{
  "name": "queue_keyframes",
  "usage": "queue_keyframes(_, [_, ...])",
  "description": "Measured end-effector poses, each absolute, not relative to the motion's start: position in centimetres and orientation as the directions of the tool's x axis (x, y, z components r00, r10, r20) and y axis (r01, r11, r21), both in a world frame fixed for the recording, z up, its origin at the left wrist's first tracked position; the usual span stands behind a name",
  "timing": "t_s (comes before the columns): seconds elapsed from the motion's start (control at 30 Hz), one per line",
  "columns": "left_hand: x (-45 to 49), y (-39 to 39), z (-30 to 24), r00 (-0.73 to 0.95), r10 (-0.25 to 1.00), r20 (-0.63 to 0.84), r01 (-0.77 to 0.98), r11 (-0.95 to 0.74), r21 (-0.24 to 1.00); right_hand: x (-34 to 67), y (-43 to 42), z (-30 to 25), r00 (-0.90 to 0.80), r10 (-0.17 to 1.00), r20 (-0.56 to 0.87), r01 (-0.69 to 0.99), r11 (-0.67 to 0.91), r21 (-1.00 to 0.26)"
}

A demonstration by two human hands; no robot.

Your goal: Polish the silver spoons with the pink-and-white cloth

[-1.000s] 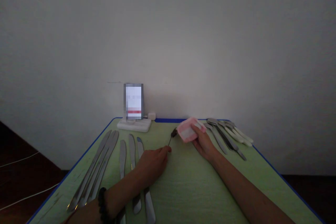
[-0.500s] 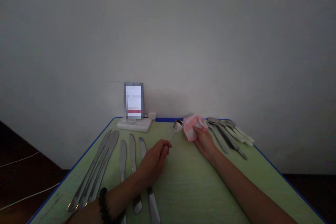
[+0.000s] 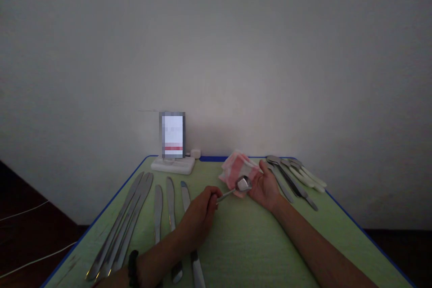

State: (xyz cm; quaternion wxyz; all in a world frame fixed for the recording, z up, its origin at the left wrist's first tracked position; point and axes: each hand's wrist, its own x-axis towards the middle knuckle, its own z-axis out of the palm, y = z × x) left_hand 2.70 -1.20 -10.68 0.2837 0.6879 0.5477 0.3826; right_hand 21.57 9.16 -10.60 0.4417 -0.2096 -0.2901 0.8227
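My left hand point(image 3: 201, 213) is closed round the handle of a metal spoon point(image 3: 243, 183), its bowl pointing right. My right hand point(image 3: 266, 185) is turned palm up, thumb raised, and holds a pink and white cloth point(image 3: 232, 168) that spreads out over its fingers. The spoon's bowl lies in front of the cloth, close to the right fingers; whether they touch, I cannot tell. Beneath and beside my left forearm are loose table knives point(image 3: 170, 202), partly covered by the arm.
Several long knives point(image 3: 126, 222) lie together at the left. Spoons and other cutlery, some with white handles point(image 3: 303, 175), lie at the back right. A phone point(image 3: 173, 136) with a lit, blurred screen stands on a white base point(image 3: 173, 165) near the wall. The green table point(image 3: 263, 247) has blue edges.
The cloth has opened out from a bunch and shifted left. My right hand has turned palm up. The spoon's bowl has moved right and lower, now in front of the cloth.
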Motion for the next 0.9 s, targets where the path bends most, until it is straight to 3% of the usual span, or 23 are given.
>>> queue_keyframes(0.13, [2.6, -1.0, -10.7, -0.011, 0.970, 0.241, 0.514, -0.201, 0.834, 21.7, 10.1, -11.6, -0.409, 0.912, -0.022, -0.678, -0.320, -0.662])
queue_keyframes(0.27, [2.4, -0.8, -10.8, -0.014, 0.966, 0.259, 0.528, -0.213, 0.822, 21.5, 10.2, -11.9, -0.357, 0.934, 0.010, -0.684, -0.254, -0.684])
queue_keyframes(0.43, [2.4, -0.8, -10.9, 0.050, 0.955, 0.293, 0.560, -0.270, 0.783, 21.0, 9.2, -11.5, -0.450, 0.890, 0.076, -0.569, -0.220, -0.792])
queue_keyframes(0.67, [2.4, -0.9, -10.9, 0.216, 0.918, 0.333, 0.577, -0.395, 0.715, 20.6, 8.5, -11.3, -0.502, 0.864, 0.048, -0.388, -0.174, -0.905])
queue_keyframes(0.9, [2.4, -1.4, -10.7, 0.373, 0.909, 0.185, 0.659, -0.400, 0.637, 20.3, 8.3, -11.6, -0.487, 0.871, 0.062, -0.255, -0.074, -0.964])
